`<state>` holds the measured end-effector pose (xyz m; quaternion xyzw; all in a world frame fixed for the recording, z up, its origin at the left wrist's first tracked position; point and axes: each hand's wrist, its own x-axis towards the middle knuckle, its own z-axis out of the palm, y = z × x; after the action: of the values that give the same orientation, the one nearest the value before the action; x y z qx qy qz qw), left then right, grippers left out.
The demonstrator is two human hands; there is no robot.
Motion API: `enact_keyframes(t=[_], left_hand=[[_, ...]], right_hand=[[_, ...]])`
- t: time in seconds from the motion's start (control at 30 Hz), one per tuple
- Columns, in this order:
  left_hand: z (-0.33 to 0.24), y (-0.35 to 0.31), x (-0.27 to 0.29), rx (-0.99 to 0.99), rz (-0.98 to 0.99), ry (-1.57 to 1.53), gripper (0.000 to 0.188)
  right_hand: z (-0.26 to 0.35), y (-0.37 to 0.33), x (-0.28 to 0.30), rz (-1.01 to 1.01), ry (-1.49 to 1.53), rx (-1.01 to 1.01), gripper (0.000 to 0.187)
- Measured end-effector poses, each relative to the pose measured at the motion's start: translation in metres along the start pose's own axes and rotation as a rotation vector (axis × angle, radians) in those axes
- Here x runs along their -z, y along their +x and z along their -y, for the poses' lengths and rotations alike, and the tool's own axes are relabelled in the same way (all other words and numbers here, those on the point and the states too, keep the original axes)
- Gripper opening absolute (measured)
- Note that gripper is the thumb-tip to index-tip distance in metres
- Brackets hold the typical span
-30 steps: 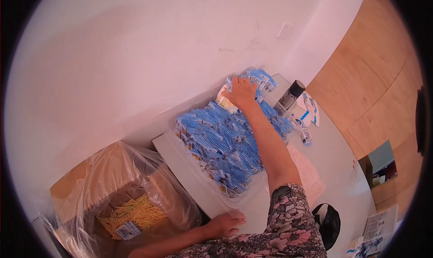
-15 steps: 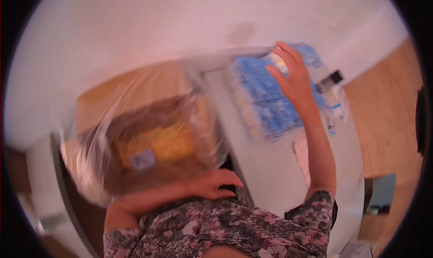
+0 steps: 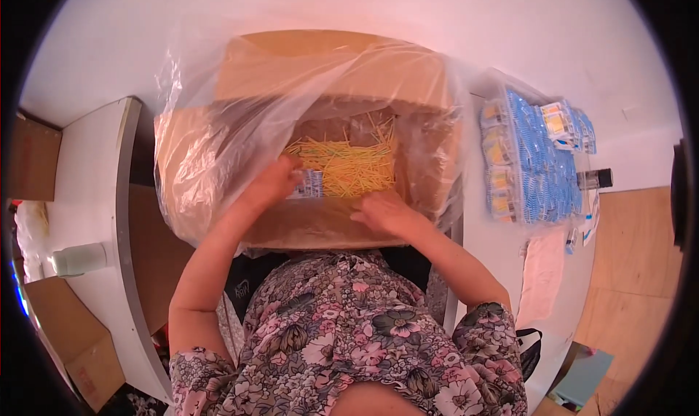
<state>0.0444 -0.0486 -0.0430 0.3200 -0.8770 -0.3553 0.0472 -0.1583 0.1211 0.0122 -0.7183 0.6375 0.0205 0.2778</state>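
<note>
A cardboard box (image 3: 331, 65) lined with a clear plastic bag (image 3: 191, 176) stands open before me, with a heap of thin yellow sticks (image 3: 346, 165) inside. My left hand (image 3: 273, 183) reaches in at the heap's left side, fingers curled beside a small blue-and-white packet (image 3: 312, 184). Whether it grips the packet is unclear. At the near edge of the sticks is my right hand (image 3: 386, 214), its fingers bent inward and the tips partly hidden. What lies between them cannot be made out.
Right of the box, a clear tray (image 3: 502, 147) holds rows of blue packets, with more packets (image 3: 564, 121) on top. Beside it are a dark-capped bottle (image 3: 595, 179) and a pink cloth (image 3: 542, 274). A pale green cylinder (image 3: 79, 259) lies on the left shelf.
My right hand has come back from above the blue packets into the box. My left hand has moved from the box's near side to beside the packet. The view has shifted.
</note>
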Motion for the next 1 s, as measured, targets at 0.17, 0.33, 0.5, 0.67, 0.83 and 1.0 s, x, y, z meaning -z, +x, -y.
enact_keyframes(t=[0.17, 0.33, 0.5, 0.67, 0.83, 1.0], left_hand=[[0.004, 0.027, -0.004, 0.171, 0.085, -0.060, 0.028], [-0.012, 0.053, -0.004, 0.178, 0.271, 0.247, 0.026], [0.082, 0.059, -0.094, 0.147, -0.106, 0.029, 0.027], [0.119, 0.065, -0.105, -0.144, -0.345, -0.510, 0.029], [0.080, 0.049, -0.071, -0.067, -0.416, 0.222, 0.029], [0.035, 0.030, -0.032, 0.098, -0.113, 0.304, 0.022]], right_hand=[[-0.017, 0.085, -0.012, 0.012, 0.083, -0.063, 0.025], [-0.024, 0.131, -0.033, 0.019, 0.062, -0.056, 0.028], [-0.021, 0.100, -0.017, -0.073, 0.092, -0.139, 0.030], [-0.017, 0.069, -0.015, -0.200, 0.265, -0.155, 0.027], [-0.019, 0.056, -0.025, -0.197, 0.227, -0.136, 0.024], [-0.018, 0.045, -0.020, -0.300, 0.274, -0.033, 0.028]])
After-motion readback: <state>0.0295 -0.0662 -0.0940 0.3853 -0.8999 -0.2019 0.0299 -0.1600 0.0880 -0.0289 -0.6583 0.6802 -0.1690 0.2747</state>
